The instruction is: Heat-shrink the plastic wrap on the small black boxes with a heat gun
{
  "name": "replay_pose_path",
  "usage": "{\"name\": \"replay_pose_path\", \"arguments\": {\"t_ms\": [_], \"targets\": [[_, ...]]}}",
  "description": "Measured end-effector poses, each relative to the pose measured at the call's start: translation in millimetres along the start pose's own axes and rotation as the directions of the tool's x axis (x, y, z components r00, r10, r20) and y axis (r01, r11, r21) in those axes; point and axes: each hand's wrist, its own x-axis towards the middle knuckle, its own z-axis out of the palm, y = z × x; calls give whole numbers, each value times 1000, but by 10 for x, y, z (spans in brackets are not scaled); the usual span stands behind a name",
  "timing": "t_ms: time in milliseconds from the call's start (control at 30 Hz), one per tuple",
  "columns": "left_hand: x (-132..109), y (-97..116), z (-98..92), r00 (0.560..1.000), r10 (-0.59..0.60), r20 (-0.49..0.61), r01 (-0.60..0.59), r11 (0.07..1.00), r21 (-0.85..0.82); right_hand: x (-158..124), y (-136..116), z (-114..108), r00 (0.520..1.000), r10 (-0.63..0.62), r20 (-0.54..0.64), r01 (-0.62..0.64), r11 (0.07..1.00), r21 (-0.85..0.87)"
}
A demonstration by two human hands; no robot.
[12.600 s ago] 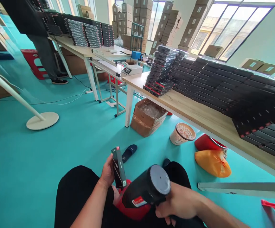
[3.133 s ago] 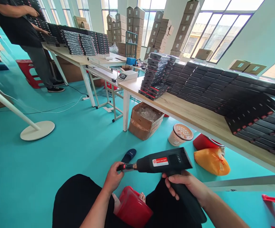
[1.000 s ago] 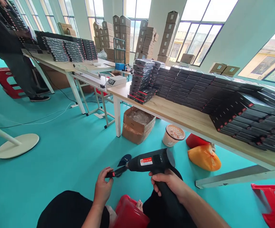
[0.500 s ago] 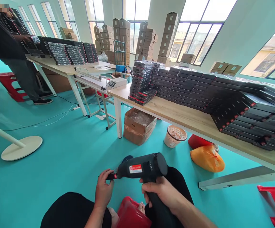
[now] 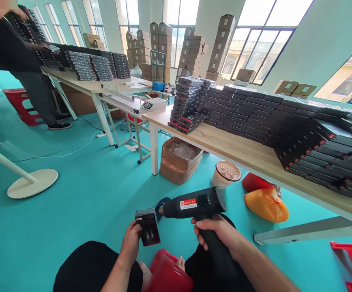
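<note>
My right hand (image 5: 215, 235) grips the handle of a black heat gun (image 5: 191, 205) with a red and white label. Its nozzle points left, close to the upper right edge of a small black box (image 5: 148, 228). The box has a glossy look and a picture of two pale shapes on its broad face, which is turned towards me. My left hand (image 5: 131, 240) pinches the box by its left side, thumb on the front. Behind the nozzle a dark round thing (image 5: 162, 207) shows in part; I cannot tell what it is. A red plastic stool (image 5: 170, 273) is between my knees.
A wooden table (image 5: 221, 142) at the right bears stacks of black boxes (image 5: 243, 109). Under it are an open carton (image 5: 179, 160), a waste basket (image 5: 226, 174) and an orange bag (image 5: 267, 205). A person (image 5: 18, 61) stands at the far left table. A white stand base (image 5: 33, 184) is at left.
My left hand has turned the box from edge-on to broad face towards me. The heat gun has moved slightly right and up, and its nozzle now sits at the box's right edge.
</note>
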Motion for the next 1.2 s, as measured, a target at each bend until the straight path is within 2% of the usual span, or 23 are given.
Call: {"name": "replay_pose_path", "arguments": {"t_ms": [100,233,467,567,700,900,1067,1200], "targets": [[-30,27,42,997,-70,37,73,992,-106,15,-88,78,995,-10,102,13,999,-32],[-78,74,83,986,-157,60,167,948,-270,66,-110,191,993,13,113,2,991,-135],[-51,98,15,971,-236,-27,203,883,-422,-51,196,99,976,121,181,-68,959,-276],[-30,110,3,960,-278,-43,227,856,-465,-144,352,-4,980,140,142,-99,959,-265],[-4,105,-8,947,-318,-40,255,823,-507,-243,471,-93,989,140,49,-132,981,-142],[43,69,-73,922,-386,-22,314,782,-538,-344,568,-112,991,136,20,-135,990,-29],[53,45,-99,925,-379,-23,304,775,-553,-364,589,-62,988,142,58,-139,989,-49],[41,56,-89,927,-374,-11,312,788,-531,-356,570,-31,997,74,37,-69,990,-119]]}}
